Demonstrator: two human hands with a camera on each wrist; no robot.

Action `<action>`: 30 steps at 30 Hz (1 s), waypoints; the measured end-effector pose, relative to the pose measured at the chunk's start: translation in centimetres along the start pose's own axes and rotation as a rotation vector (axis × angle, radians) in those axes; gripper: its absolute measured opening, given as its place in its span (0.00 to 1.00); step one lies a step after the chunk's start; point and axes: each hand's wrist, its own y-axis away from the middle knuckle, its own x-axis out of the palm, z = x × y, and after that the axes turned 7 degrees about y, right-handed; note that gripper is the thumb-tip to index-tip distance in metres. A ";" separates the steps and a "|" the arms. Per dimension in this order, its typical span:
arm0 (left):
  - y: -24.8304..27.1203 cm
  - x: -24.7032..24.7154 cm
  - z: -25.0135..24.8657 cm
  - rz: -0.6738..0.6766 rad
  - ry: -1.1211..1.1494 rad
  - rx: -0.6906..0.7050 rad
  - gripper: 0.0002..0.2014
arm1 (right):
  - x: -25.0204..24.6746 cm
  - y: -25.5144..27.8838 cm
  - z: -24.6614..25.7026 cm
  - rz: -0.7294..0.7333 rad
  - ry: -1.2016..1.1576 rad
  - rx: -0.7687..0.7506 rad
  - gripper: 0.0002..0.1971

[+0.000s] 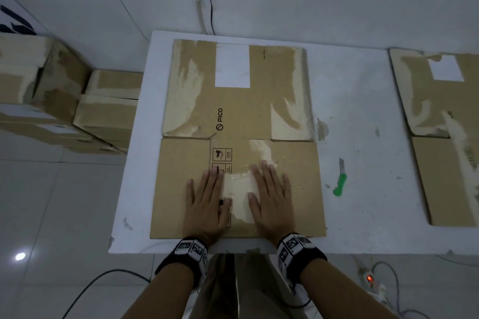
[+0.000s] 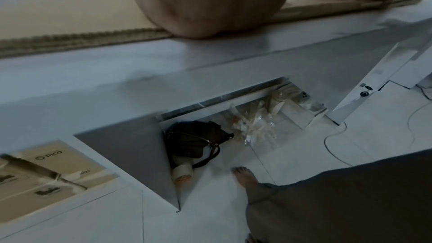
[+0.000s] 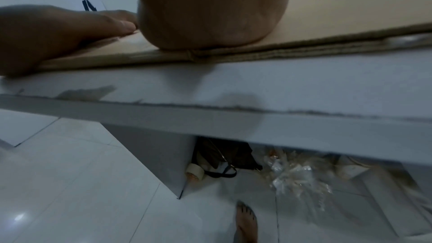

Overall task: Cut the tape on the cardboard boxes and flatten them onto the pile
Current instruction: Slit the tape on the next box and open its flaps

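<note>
A flattened brown PICO cardboard box point(image 1: 238, 116) lies on the white table point(image 1: 363, 101), its near flap towards me. My left hand point(image 1: 207, 202) and right hand point(image 1: 269, 197) both press flat on that near flap, fingers straight, side by side. In the wrist views only the heel of each palm shows, the left hand point(image 2: 210, 3) and the right hand point(image 3: 210, 10), resting on the cardboard edge point(image 3: 257, 54). A green-handled utility knife point(image 1: 340, 179) lies on the table to the right of the box, blade out, apart from both hands.
Another flattened box point(image 1: 440, 132) lies at the table's right end. Several taped-up boxes point(image 1: 59, 101) are stacked on the floor at the left. Under the table sit a dark bag point(image 2: 194, 141), a tape roll point(image 2: 183, 174) and crumpled plastic. Cables and a power strip point(image 1: 370, 280) lie on the floor.
</note>
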 end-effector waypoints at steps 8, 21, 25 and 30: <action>-4.9 -0.8 -0.7 -0.110 0.058 -0.062 0.22 | -1.3 -4.4 -0.5 -0.096 -0.074 0.048 0.24; -25.7 -2.3 3.4 -0.020 -0.062 -0.111 0.34 | -1.6 -25.9 -5.6 -0.042 0.017 0.011 0.34; -25.5 -2.0 3.3 -0.078 -0.080 -0.075 0.32 | -1.2 -26.0 -5.5 -0.065 0.039 0.013 0.33; -28.1 -3.0 2.9 -0.062 -0.061 -0.076 0.31 | -2.8 -27.8 -5.9 0.030 -0.023 0.018 0.37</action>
